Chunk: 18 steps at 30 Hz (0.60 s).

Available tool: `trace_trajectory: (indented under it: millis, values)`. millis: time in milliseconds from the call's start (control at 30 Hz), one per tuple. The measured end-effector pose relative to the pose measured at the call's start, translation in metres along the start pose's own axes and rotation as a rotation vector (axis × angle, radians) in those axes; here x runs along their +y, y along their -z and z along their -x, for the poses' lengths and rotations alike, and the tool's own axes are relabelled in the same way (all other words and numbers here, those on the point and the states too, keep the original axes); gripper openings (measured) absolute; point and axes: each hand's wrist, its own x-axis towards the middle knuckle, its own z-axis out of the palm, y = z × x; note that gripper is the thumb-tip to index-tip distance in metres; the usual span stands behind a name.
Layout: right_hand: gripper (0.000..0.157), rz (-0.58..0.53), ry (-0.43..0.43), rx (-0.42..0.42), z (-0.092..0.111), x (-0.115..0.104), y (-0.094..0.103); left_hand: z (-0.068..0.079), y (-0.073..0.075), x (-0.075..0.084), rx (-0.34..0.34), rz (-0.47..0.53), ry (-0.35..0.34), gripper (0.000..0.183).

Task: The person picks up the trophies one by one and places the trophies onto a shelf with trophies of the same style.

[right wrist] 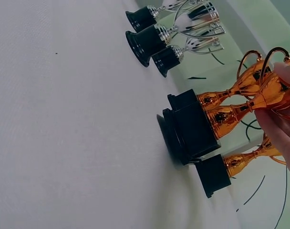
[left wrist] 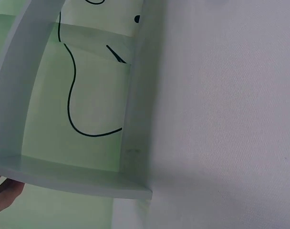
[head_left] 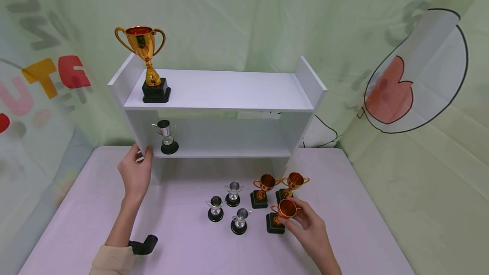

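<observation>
My right hand (head_left: 310, 229) pinches the cup of a small gold trophy (head_left: 287, 209) with a square black base. The right wrist view shows thumb and fingers round its cup, and a dark shadow beside the base (right wrist: 188, 136). Just behind stand two more small gold trophies, one on the left (head_left: 267, 182) and one on the right (head_left: 295, 180). With thumb and fingers round its left side panel, my left hand (head_left: 136, 173) grips the white shelf (head_left: 229, 154) at middle-board height. In the left wrist view only some fingertips (left wrist: 6, 195) show at the panel.
Three small silver trophies (head_left: 239, 220) stand on the white table (head_left: 183, 241), left of the gold ones. Another silver trophy (head_left: 167, 137) is on the middle board. A large gold trophy (head_left: 153, 71) occupies the top board's left end. Green curtains (head_left: 229, 20) hang behind.
</observation>
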Motion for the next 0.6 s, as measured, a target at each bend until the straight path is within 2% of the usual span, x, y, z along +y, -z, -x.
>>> trace_trajectory:
  millis: [200,600]
  values:
    - [0.062,-0.024,0.047,0.008,0.001,-0.006,0.002,0.0,0.0,-0.001,0.009,-0.005,0.005,0.027]
    - [0.061,0.0,0.136,-0.002,0.001,-0.025,0.008,0.001,-0.001,-0.001,0.009,-0.008,0.011,0.028]
